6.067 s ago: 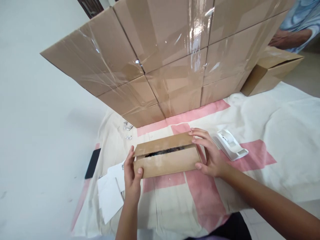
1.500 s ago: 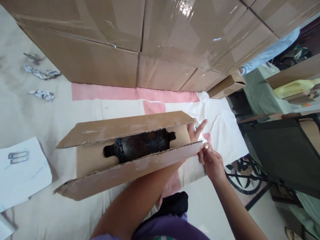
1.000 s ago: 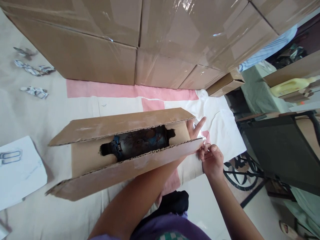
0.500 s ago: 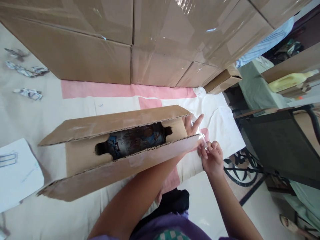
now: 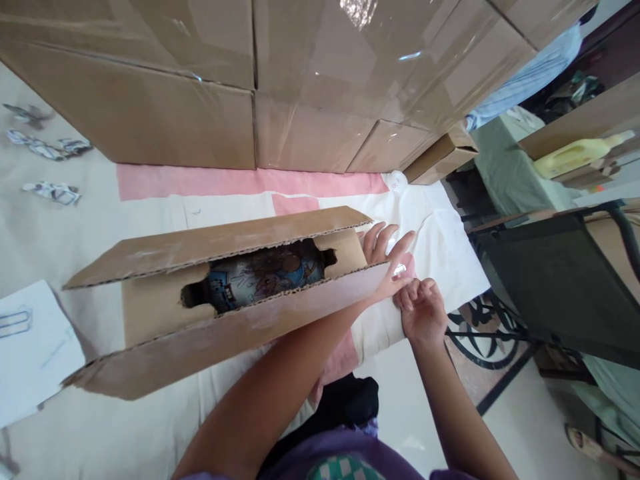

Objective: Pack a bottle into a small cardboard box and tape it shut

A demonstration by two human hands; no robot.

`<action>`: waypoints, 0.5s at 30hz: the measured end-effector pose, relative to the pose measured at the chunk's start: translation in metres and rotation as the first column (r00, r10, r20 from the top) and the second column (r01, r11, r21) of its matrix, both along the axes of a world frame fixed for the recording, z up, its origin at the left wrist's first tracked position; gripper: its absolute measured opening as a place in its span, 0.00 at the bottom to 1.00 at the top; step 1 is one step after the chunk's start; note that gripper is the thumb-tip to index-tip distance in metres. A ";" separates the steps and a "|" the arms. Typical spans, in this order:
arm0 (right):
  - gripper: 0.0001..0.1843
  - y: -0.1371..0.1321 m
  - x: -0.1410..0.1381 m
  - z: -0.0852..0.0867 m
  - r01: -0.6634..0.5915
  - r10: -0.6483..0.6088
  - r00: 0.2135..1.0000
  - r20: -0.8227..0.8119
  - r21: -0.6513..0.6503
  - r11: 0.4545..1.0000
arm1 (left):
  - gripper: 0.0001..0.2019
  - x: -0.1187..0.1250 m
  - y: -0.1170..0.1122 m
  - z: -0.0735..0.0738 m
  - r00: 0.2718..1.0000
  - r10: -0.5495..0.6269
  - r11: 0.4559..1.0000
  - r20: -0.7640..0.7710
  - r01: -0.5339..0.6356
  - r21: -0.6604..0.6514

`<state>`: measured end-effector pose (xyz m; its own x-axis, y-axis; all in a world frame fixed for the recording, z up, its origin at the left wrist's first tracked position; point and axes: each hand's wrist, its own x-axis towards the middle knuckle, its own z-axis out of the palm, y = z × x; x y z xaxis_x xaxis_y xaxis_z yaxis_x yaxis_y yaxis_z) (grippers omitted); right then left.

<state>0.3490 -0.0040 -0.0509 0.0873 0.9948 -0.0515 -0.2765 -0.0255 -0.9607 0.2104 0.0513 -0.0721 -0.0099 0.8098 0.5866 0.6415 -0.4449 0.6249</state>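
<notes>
An open-flapped cardboard box stands on the cloth, and a printed, dark and blue object shows through the cutout in its inner cardboard. At the box's right end is my left hand, its fingers spread and partly hidden by the box's flap edge. A small shiny scrap of clear tape glints by the left thumb. Just to the right, my right hand is closed, its curled fingertips meeting the left thumb beside the tape.
Large taped cartons form a wall behind the box. A smaller carton stands at their right end. White paper lies at left, crumpled scraps beyond it. A dark chair and a yellow bottle are at right.
My left hand has spread its fingers and come further out past the box's end. The clear strip that ran from the flap corner to my right fingers now shows only as a glint between the hands.
</notes>
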 end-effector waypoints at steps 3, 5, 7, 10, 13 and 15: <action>0.16 0.001 -0.002 0.000 -0.003 0.004 0.999 0.049 -0.025 1.000 | 0.36 -0.001 0.000 -0.001 1.000 -0.020 1.000 -0.014 0.020 0.013; 0.14 0.003 -0.002 0.001 -0.012 0.017 0.997 0.075 -0.064 0.998 | 0.36 -0.002 -0.001 -0.002 0.999 -0.027 1.000 -0.019 0.027 0.012; 0.16 0.006 -0.001 0.002 -0.022 0.035 0.994 0.100 -0.126 0.992 | 0.37 -0.003 -0.001 -0.001 0.999 -0.035 0.999 -0.020 0.035 0.014; 0.21 0.013 0.004 0.003 -0.055 0.091 0.985 0.146 -0.232 0.971 | 0.36 -0.002 -0.002 0.000 0.999 -0.049 0.998 -0.011 0.049 0.027; 0.23 0.019 0.008 0.004 -0.095 0.150 0.975 0.165 -0.300 0.949 | 0.34 -0.001 -0.003 0.000 0.998 -0.065 0.997 -0.002 0.065 0.031; 0.23 0.021 0.010 0.005 -0.111 0.172 0.971 0.169 -0.320 0.941 | 0.35 -0.001 -0.003 0.000 0.997 -0.081 0.996 -0.004 0.082 0.030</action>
